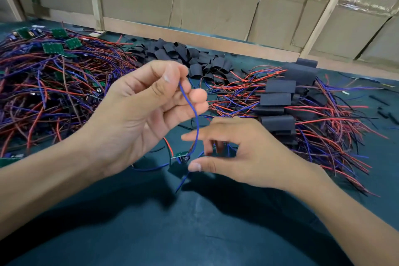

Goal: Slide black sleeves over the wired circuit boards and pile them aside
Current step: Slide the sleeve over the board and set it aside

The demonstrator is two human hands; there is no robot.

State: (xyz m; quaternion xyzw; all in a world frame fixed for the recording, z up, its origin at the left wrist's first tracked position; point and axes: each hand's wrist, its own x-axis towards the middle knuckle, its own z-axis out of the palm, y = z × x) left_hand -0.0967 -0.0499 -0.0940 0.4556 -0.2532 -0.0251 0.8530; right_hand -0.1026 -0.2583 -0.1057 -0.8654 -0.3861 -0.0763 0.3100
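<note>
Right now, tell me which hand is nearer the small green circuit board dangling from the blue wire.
Right. The right hand hovers just beside the small green circuit board; the left hand pinches the blue wire well above it.

Matt black sleeves (pixel 190 56), smooth plastic-coated wires (pixel 54 84), dull green cloth-like bench (pixel 194 222) — creased brown cardboard boxes (pixel 216 2) behind.

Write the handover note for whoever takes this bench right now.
Left hand: pinches a blue wire; its board dangles below, bare.
Right hand: open beside the board, holding nothing.
Unsleeved boards: big tangle on the left.
Empty sleeves: heap at back centre.
Done: sleeved boards stacked on the right.
Left: sleeve the held board, add it to the stack, then work through the left tangle.
</note>
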